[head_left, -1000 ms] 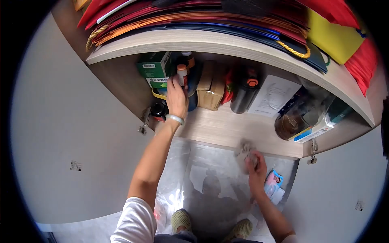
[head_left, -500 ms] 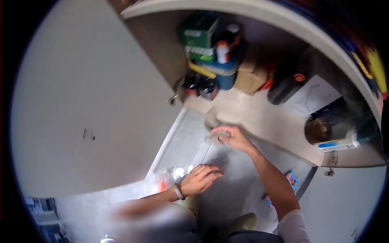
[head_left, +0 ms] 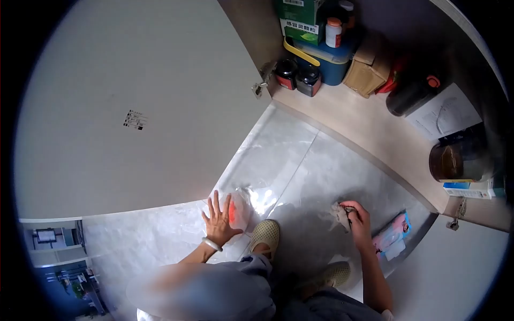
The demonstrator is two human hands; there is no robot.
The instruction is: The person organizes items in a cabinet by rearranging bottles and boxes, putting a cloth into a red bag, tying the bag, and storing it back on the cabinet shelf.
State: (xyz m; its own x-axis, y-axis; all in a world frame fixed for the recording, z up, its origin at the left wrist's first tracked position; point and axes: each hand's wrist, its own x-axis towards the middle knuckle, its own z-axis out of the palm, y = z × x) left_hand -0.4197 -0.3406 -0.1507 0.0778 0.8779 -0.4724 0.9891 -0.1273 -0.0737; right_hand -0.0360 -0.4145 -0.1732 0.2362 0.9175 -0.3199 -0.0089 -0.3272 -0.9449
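Note:
My left hand [head_left: 218,224] is open with its fingers spread, low over the grey tiled floor [head_left: 289,144]. Right beside its fingers is a clear plastic item [head_left: 243,206] with a red patch; what it is I cannot make out. A crumpled greyish cloth [head_left: 339,215] is pinched in my right hand [head_left: 360,219], which is closed above the floor in front of the cabinet. To the right of that hand lies a pink and blue plastic packet [head_left: 392,235].
The cabinet shelf [head_left: 342,115] holds two dark-lidded jars [head_left: 308,80], a blue bin [head_left: 332,67], a cardboard box [head_left: 368,69], a dark bottle [head_left: 409,96] and a large jar [head_left: 447,163]. An open door [head_left: 144,134] fills the left. My shoe [head_left: 265,238] stands between my hands.
My right hand has come away from the shelf edge, down and to the right, with the cloth. My left hand has moved left and spread its fingers. The view has shifted.

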